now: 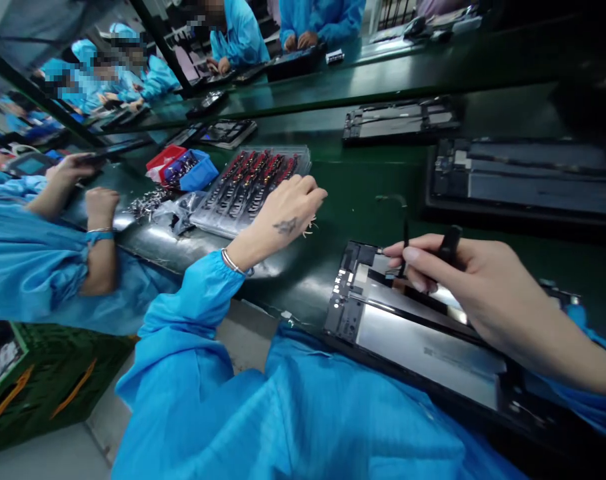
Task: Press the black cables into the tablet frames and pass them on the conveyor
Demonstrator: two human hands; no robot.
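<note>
Partly beneath right hand (483, 287): device (423, 357)

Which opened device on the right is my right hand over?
The front device, closest to your body; the two devices behind have no hand over them.

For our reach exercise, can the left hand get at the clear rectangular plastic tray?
Probably yes: the left hand is close to the clear rectangular plastic tray, with nothing visible between them.

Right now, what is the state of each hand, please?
Left hand: fingers bent near the tray; grip cannot be told.
Right hand: closed, holding a thin black tool.
</note>
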